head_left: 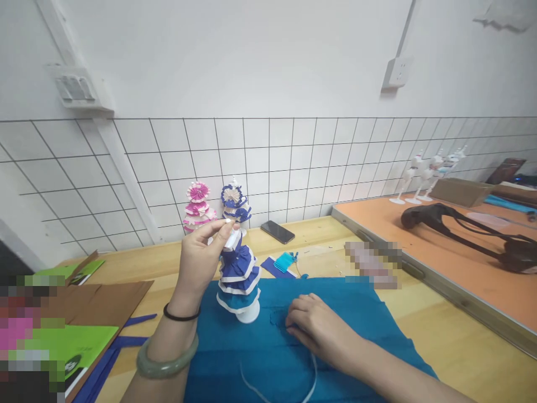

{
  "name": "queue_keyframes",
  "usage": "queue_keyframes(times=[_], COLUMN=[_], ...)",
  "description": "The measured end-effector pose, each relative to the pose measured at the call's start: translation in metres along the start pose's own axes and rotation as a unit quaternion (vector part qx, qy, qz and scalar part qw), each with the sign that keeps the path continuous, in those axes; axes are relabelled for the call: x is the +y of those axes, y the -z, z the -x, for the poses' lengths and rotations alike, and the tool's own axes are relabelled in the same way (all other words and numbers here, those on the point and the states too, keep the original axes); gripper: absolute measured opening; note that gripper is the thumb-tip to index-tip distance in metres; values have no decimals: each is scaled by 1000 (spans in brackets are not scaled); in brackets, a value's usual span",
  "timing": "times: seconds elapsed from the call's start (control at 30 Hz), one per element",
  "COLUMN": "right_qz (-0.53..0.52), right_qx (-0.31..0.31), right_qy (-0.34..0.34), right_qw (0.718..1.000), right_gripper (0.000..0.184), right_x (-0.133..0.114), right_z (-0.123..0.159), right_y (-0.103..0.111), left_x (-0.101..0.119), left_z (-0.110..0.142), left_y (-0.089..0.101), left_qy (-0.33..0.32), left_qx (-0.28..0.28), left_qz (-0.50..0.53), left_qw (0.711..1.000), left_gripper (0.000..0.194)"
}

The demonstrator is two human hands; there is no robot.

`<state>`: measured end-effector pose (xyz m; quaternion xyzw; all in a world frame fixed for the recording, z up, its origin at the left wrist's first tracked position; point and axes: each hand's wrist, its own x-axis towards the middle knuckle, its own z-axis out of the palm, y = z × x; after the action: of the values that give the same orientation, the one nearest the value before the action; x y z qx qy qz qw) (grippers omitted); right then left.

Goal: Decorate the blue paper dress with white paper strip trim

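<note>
A small mannequin on a round white base wears a tiered skirt [239, 277] of blue and teal layers with white edges. My left hand [201, 254] is closed at its top, finger and thumb pinching the white upper part. My right hand [314, 324] rests on the teal crumpled sheet [348, 296], its fingers curled together. Small teal scraps [277, 317] lie by those fingertips; whatever they hold is hidden. A thin pale strip [314, 375] curves over the sheet below my right hand.
Behind stand a pink dressed figure [197, 210] and a blue one [241, 212]. A phone [277, 231] and folded teal piece [285, 261] lie on the wooden table. Brown and green packets [96, 336] are at left; an orange board [461, 268] carries bare white mannequins [425, 176].
</note>
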<state>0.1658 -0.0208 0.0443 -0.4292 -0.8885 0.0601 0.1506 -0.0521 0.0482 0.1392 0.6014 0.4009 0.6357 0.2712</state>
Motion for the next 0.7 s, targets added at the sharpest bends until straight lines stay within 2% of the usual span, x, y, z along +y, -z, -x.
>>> queue_keyframes(times=[0.13, 0.3, 0.47, 0.6, 0.7], right_qz=[95, 200, 229, 220, 182], right_qx=[-18, 14, 43, 51, 33], right_qy=[31, 50, 83, 77, 52], right_qw=[995, 978, 969, 971, 981], right_gripper=[8, 19, 23, 23, 24], right_x=[1, 5, 7, 9, 10], right_z=[-18, -23, -21, -20, -21], right_y=[-23, -43, -49, -52, -52], left_x=[-2, -2, 0, 0, 0], left_z=[0, 0, 0, 0, 0], left_y=[2, 2, 1, 2, 2], left_qy=[-2, 6, 13, 15, 14], left_qx=[-12, -13, -14, -18, -17], left_qz=[-1, 3, 7, 4, 3], left_qw=[1000, 1000, 1000, 1000, 1000], left_gripper=[23, 24, 25, 25, 26])
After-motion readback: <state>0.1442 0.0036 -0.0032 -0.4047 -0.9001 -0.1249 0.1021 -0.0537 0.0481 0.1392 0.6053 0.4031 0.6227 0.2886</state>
